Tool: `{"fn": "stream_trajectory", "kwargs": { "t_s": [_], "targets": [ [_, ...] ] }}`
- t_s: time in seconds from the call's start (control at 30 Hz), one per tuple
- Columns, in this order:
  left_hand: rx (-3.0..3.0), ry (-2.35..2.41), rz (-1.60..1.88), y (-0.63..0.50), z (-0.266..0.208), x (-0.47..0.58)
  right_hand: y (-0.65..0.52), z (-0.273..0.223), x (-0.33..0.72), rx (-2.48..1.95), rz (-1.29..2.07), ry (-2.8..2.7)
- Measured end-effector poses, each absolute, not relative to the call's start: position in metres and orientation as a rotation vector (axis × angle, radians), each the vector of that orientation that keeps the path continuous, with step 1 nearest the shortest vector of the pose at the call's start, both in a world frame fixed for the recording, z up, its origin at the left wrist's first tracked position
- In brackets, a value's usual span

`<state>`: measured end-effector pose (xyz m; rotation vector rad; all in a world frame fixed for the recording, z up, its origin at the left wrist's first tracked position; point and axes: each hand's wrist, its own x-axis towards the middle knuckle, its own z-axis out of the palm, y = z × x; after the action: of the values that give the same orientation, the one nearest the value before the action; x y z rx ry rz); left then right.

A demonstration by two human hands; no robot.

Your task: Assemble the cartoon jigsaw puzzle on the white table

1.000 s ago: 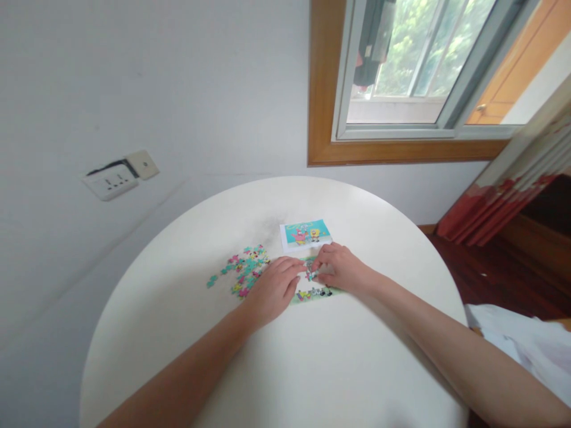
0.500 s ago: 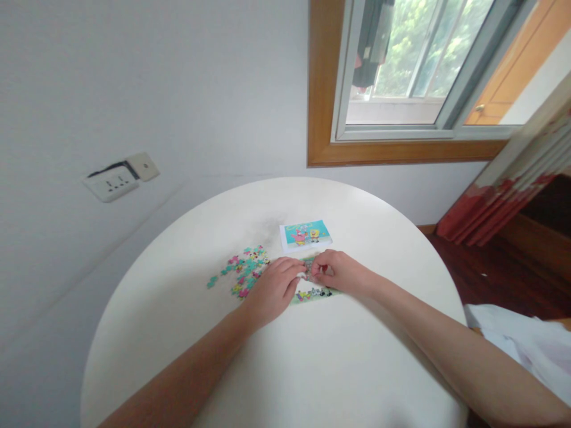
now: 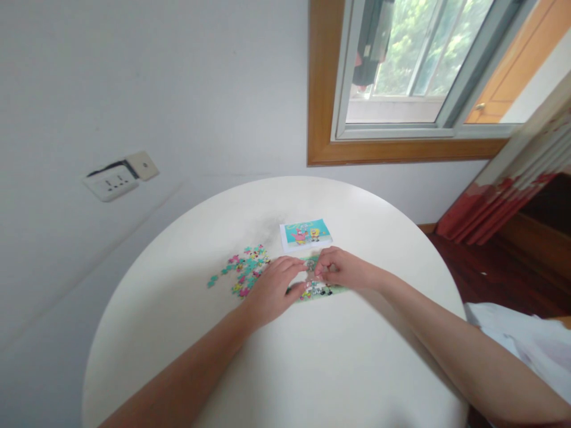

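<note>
On a round white tabletop [image 3: 285, 368], a partly assembled puzzle [image 3: 323, 290] with a green border is laid flat near the middle, between the two hands and partly covered by them. A colourful picture card [image 3: 307, 233] is set just beyond it, towards the far edge, face up, seemingly so that it can be glanced at without being covered. Loose puzzle pieces [image 3: 243, 279] are scattered towards the left edge, probably kept there to be within reach and off the puzzle. The left hand [image 3: 275, 286] is rested palm down over the puzzle's left side, fingers together and pointed right, thumb held apart, as if the puzzle were being steadied. The right hand [image 3: 339, 267] is curled in from the right, fingers and thumb drawn together; whether a piece is pinched cannot be told. Both forearms are angled inward, the left across the near edge, the right from the near right.
</note>
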<state>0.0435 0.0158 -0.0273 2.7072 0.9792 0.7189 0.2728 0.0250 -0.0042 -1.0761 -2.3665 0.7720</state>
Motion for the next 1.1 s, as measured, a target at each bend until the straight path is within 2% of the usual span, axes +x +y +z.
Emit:
{"fn": "stream_trajectory", "kwargs": {
  "t_s": [0.3, 1.1],
  "targets": [
    [2.712, 0.987, 0.73, 0.014, -0.027, 0.044, 0.023, -0.001, 0.272, -1.095, 0.795, -2.388],
    [2.71, 1.004, 0.729, 0.014, -0.029, 0.046, 0.015, 0.007, 0.264, -1.28, 0.466, -2.486]
  ]
}}
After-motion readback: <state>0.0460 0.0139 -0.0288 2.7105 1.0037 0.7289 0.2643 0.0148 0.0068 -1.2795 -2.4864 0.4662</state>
